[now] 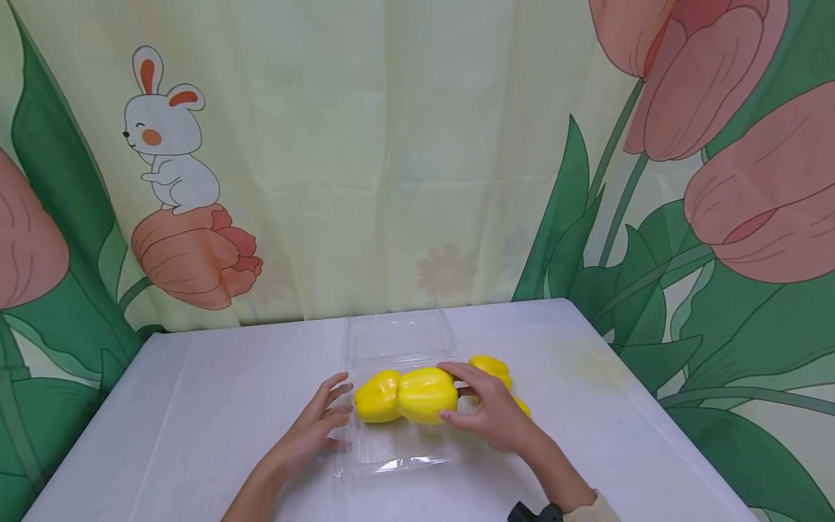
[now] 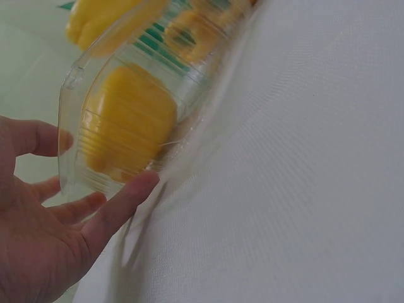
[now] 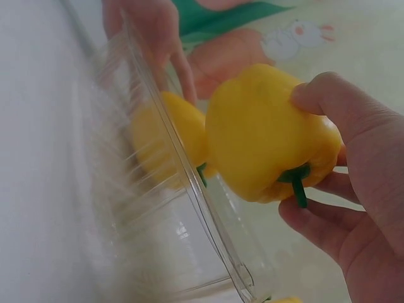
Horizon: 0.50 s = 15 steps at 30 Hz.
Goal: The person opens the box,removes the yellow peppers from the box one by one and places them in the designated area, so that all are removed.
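My right hand [image 1: 496,412] grips a yellow bell pepper [image 1: 427,395] with a green stem [image 3: 299,183], thumb on one side and fingers on the other. That pepper is above a clear plastic clamshell container [image 1: 391,451], over its rim in the right wrist view. Inside the container, towards its left end, lies another yellow bell pepper [image 1: 376,397]. At the container's left side is my left hand [image 1: 320,422], its fingers spread; in the left wrist view the thumb [image 2: 129,202] is low against the clear wall and a fingertip lies at the rim.
The container's clear lid [image 1: 399,338] lies folded back towards the curtain [image 1: 339,159]. More yellow peppers [image 1: 489,366] rest on the white table [image 1: 215,406] right of the container, partly behind my right hand. A black device [image 1: 535,512] is at my right wrist.
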Motion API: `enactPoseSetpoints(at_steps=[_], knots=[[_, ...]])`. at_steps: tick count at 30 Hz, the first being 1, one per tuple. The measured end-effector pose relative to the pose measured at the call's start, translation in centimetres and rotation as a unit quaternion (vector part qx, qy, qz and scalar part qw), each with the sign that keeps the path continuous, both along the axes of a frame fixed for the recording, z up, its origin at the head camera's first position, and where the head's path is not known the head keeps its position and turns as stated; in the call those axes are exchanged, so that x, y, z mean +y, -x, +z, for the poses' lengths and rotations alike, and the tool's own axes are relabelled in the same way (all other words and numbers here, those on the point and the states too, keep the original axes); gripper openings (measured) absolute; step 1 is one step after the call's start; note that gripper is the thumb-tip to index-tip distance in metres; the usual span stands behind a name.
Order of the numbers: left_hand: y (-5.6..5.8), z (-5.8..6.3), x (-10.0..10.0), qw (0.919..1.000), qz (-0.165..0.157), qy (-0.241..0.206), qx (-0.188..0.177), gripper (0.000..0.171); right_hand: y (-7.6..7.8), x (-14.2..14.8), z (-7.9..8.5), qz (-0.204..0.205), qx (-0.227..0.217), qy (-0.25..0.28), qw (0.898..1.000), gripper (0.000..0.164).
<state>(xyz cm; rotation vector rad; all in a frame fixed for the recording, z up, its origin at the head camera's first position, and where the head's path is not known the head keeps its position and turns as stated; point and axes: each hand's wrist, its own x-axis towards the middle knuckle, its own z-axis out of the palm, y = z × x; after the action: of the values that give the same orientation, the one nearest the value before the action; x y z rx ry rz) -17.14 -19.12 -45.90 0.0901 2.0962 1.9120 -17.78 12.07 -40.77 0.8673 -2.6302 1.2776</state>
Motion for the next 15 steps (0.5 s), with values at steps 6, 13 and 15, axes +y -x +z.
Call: enactPoseSetpoints(at_steps=[6, 13, 15], knots=[[-0.06, 0.02, -0.04, 1.0, -0.004, -0.004, 0.003, 0.066, 0.03, 0.26, -0.04, -0.003, 0.007, -0.002, 1.0, 0.062], [-0.1, 0.1, -0.03, 1.0, -0.003, -0.001, 0.001, 0.066, 0.15, 0.58, -0.04, -0.008, 0.018, -0.008, 1.0, 0.061], [-0.13, 0.14, -0.04, 1.0, -0.004, -0.001, 0.003, 0.067, 0.18, 0.63, -0.04, -0.01, 0.019, -0.011, 1.0, 0.061]])
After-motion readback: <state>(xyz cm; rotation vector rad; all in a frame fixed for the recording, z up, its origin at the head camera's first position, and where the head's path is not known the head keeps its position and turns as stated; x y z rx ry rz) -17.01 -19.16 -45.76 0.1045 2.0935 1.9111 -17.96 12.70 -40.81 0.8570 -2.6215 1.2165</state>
